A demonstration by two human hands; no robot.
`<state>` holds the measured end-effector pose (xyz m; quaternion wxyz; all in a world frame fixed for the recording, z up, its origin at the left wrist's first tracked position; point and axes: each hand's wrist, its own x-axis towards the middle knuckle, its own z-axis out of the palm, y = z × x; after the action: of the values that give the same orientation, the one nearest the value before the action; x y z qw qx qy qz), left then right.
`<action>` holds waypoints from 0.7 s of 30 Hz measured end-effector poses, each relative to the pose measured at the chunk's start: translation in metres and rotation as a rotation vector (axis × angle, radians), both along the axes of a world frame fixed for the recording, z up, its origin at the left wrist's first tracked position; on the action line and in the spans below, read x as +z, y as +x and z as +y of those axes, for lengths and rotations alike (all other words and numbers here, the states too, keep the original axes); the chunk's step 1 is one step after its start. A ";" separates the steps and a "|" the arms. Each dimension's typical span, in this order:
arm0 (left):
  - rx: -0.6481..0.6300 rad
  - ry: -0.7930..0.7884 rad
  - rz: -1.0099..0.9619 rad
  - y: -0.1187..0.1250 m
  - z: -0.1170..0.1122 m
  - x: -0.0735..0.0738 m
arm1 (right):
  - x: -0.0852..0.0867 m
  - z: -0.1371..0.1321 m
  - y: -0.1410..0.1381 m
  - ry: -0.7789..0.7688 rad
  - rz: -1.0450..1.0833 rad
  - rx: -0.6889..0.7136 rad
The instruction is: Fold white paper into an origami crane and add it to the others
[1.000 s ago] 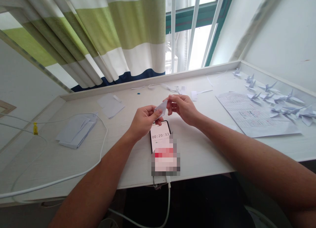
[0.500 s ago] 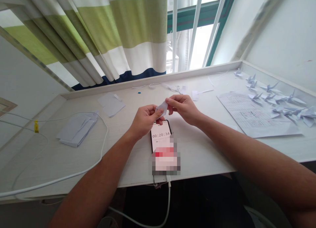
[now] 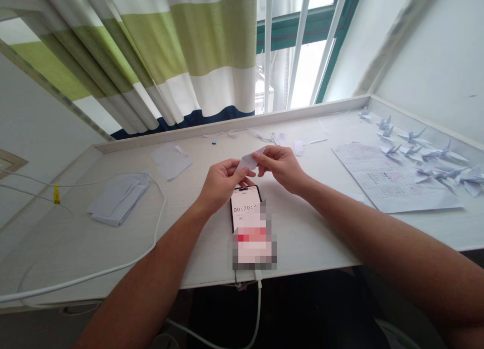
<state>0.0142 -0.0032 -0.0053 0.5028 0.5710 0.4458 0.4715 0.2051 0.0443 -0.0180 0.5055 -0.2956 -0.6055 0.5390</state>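
A small folded piece of white paper (image 3: 246, 162) is held up between my two hands, above the top end of a phone (image 3: 245, 208) lying on the desk. My left hand (image 3: 224, 181) pinches its lower left part, thumb on top. At its upper right edge, my right hand (image 3: 280, 166) grips it between thumb and fingers. Some fingertips of both hands are hidden behind the paper. The phone shows a running timer, and its lower part is blurred out.
Several folded paper cranes (image 3: 412, 135) stand at the right, some on a printed sheet (image 3: 363, 172). Stacked paper (image 3: 119, 197) and loose sheets (image 3: 172, 160) lie at the left. A white cable (image 3: 161, 223) loops over the left side. Paper scraps (image 3: 298, 147) lie toward the back.
The paper has been turned and opened out a little, so a wider face with a crease shows. My right fingers have shifted slightly along its edge.
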 end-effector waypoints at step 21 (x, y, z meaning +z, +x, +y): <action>0.148 0.076 0.214 -0.020 0.024 -0.024 | -0.006 0.009 0.013 0.475 -0.591 -0.180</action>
<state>-0.0062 0.0211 -0.0289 0.3943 0.6023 0.5194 0.4604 0.2183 0.0528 -0.0240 0.4090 -0.3645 -0.8046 0.2290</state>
